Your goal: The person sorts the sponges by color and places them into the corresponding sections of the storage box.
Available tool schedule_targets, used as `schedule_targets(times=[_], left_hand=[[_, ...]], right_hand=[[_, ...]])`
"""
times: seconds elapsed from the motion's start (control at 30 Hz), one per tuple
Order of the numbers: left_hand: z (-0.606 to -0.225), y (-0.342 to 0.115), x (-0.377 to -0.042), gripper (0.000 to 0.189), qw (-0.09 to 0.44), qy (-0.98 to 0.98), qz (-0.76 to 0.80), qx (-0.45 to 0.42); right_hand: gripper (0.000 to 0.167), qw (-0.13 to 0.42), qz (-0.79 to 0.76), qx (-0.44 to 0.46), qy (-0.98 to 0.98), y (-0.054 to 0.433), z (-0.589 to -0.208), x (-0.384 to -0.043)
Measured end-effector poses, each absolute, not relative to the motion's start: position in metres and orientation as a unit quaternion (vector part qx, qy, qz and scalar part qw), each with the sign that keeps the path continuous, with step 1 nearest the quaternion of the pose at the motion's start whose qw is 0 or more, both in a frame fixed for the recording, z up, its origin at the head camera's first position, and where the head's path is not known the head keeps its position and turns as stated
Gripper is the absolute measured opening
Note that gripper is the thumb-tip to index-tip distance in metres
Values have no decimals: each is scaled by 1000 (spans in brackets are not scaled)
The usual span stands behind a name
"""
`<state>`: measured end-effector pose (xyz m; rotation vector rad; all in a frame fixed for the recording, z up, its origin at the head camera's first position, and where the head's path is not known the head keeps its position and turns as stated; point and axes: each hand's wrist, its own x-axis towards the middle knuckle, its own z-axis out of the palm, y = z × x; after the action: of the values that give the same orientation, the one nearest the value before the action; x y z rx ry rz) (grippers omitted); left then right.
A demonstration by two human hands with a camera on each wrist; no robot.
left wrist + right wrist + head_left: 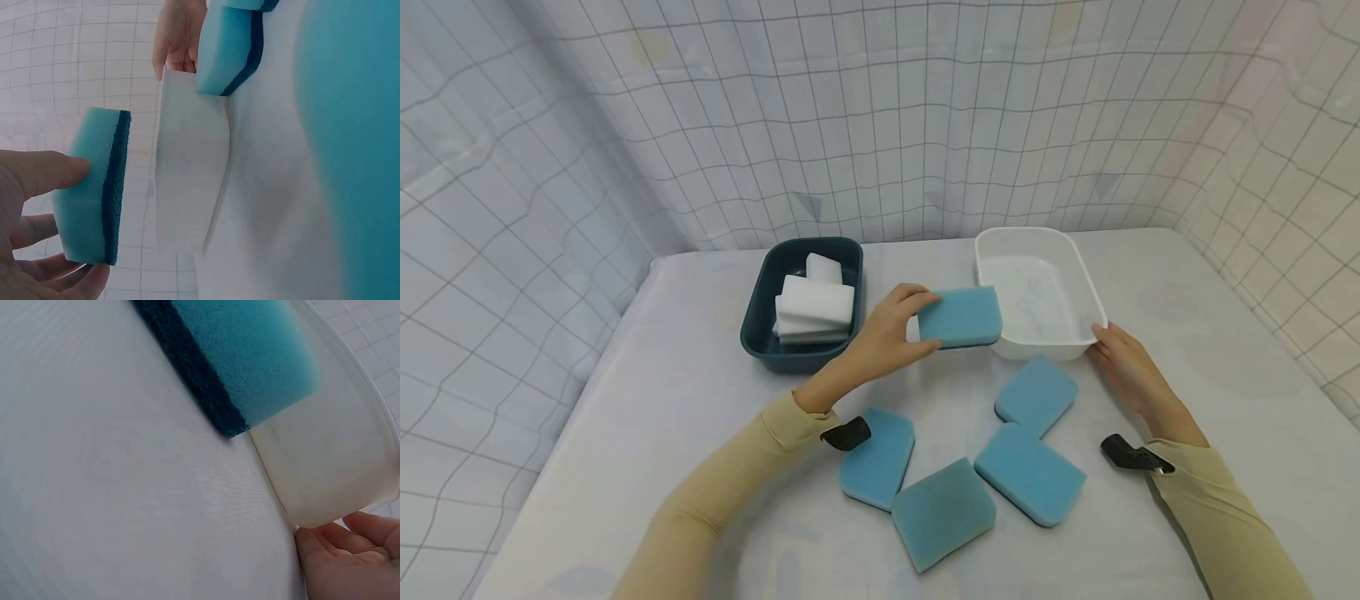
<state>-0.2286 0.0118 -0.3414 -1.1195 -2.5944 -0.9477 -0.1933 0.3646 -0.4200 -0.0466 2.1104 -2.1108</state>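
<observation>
My left hand (891, 332) pinches a blue sponge (961, 317) by its left end, thumb on one side and fingers on the other. The held sponge is raised beside the near left corner of a white plastic tub (1078, 279); its dark scouring layer shows in the left wrist view. With its fingers at the tub's near right corner, my right hand (1123, 362) grips the rim. Between my arms lie several more blue sponges, including a sponge (1037, 393) close before the tub and a darker-topped sponge (943, 512) nearest me.
A dark teal tub (754, 333) stands at the back left, holding several white sponge blocks (817, 302). A white cloth covers the table (625, 400). Grid-patterned curtains (880, 125) hang behind and on both sides.
</observation>
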Motion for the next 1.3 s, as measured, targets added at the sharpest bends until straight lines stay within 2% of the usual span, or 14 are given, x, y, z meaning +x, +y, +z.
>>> schedule_targets(times=[0.5, 0.83, 1.3], left_hand=[[-332, 53, -250, 58, 50, -869, -329, -365], [-337, 83, -256, 60, 17, -879, -325, -348], [-343, 112, -260, 61, 2, -893, -308, -328]], right_hand=[[76, 76, -699, -21, 711, 363, -417, -192], [75, 77, -697, -17, 713, 361, -419, -191], [75, 73, -698, -19, 713, 361, -421, -192]])
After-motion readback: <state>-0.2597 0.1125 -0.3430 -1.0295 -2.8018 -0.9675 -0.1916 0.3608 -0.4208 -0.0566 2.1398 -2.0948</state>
